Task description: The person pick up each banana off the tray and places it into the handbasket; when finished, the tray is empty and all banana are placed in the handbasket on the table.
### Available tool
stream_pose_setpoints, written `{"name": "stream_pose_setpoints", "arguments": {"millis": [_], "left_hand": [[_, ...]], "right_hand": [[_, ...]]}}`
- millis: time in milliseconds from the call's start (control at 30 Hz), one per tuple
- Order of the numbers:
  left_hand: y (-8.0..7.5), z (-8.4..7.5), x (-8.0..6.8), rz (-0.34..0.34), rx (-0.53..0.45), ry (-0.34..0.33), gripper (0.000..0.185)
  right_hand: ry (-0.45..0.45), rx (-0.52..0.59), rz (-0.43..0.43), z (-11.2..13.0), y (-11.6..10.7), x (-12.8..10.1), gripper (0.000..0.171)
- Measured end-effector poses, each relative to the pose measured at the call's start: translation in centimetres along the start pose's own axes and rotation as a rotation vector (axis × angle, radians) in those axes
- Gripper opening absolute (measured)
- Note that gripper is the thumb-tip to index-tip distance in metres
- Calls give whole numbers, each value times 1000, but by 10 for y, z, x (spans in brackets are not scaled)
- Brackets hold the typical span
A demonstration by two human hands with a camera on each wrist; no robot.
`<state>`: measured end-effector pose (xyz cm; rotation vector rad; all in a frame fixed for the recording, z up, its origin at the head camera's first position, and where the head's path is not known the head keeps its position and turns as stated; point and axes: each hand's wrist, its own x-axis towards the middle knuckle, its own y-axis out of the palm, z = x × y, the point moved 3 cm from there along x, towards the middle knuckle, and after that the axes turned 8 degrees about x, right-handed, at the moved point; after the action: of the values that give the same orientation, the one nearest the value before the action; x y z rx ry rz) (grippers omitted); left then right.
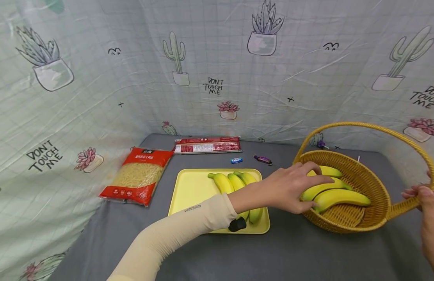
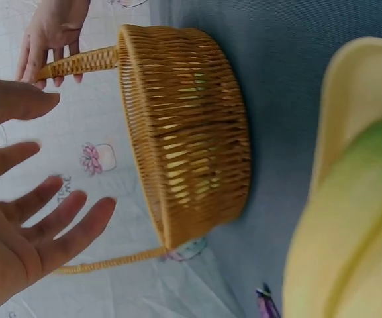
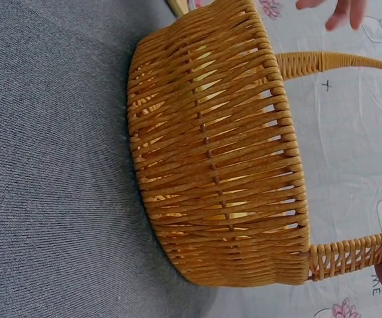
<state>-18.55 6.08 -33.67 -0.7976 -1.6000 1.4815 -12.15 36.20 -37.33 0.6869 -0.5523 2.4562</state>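
My left hand [image 1: 292,187] hovers over the left rim of a yellow wicker basket [image 1: 378,191], fingers spread and nothing held in them. In the left wrist view that hand [image 2: 25,212] is apart from the basket [image 2: 197,139]. Several bananas [image 1: 343,198] lie inside the basket, partly behind the fingers. At the far right my right hand [image 1: 431,218] grips the lower right end of the basket's handle [image 1: 406,207]. Under my left forearm is a yellow tray [image 1: 192,187] holding several more bananas [image 1: 222,182], partly hidden by the sleeve.
A red bag of pasta [image 1: 137,175] lies left of the tray, and a long red packet [image 1: 208,145] lies behind it. Two small wrapped sweets, one blue [image 1: 236,160] and one purple [image 1: 262,159], lie between tray and basket. A patterned curtain [image 1: 217,58] hangs behind the grey table.
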Motion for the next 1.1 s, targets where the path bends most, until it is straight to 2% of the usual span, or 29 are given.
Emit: {"name": "stream_pose_setpoints", "arguments": {"millis": [333, 633, 767, 1000, 1100], "left_hand": [[9, 22, -35, -83, -10, -118, 73], [6, 32, -61, -110, -36, -165, 71], [10, 40, -75, -110, -42, -196, 70], [21, 58, -101, -184, -94, -300, 68], [26, 64, -111, -195, -97, -347, 66]], "right_hand": [[3, 0, -2, 1, 0, -2, 46], [18, 6, -1, 1, 0, -1, 46], [21, 6, -8, 2, 1, -2, 46], [32, 10, -14, 0, 1, -1, 46], [24, 14, -19, 0, 1, -1, 46]]}}
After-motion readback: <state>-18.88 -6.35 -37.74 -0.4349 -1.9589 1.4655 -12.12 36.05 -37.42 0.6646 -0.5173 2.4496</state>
